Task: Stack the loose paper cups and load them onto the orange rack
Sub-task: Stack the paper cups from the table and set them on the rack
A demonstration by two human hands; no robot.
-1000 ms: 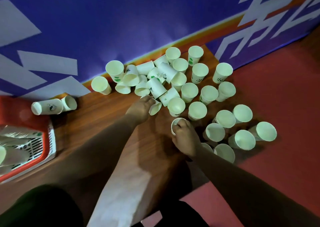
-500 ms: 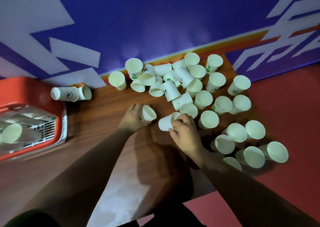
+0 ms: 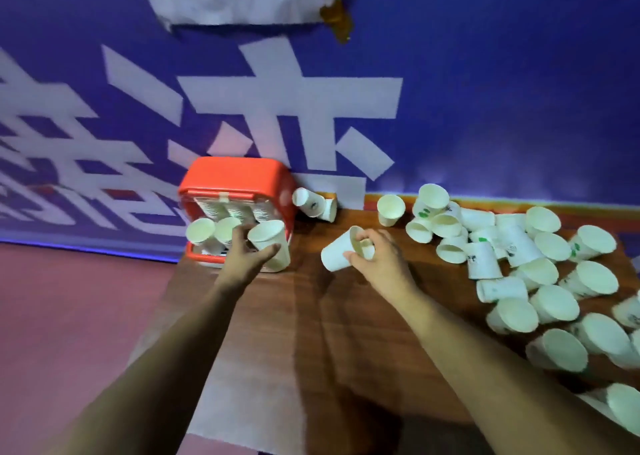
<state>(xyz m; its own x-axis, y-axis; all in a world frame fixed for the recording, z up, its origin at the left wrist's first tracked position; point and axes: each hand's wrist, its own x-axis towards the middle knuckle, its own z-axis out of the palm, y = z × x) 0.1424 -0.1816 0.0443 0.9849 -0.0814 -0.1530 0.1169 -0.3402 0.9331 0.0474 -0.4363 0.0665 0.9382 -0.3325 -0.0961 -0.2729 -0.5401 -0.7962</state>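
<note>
Left hand (image 3: 247, 258) grips the front cup (image 3: 273, 246) at the open face of the orange rack (image 3: 235, 174), thumb on one side and fingers on the other. 2 rack cups (image 3: 201, 231) sit mouth-outward inside the rack, just beside it. Right hand (image 3: 381, 264) is well apart from the left, over the wooden table (image 3: 311, 333), with its fingers curled round the rim of a sideways cup (image 3: 334, 255). Loose cups (image 3: 502, 250), some upright and some tipped, are spread across the table's right side. A lying pair (image 3: 313, 204) rests against the blue banner (image 3: 485, 108), just right of the rack.
</note>
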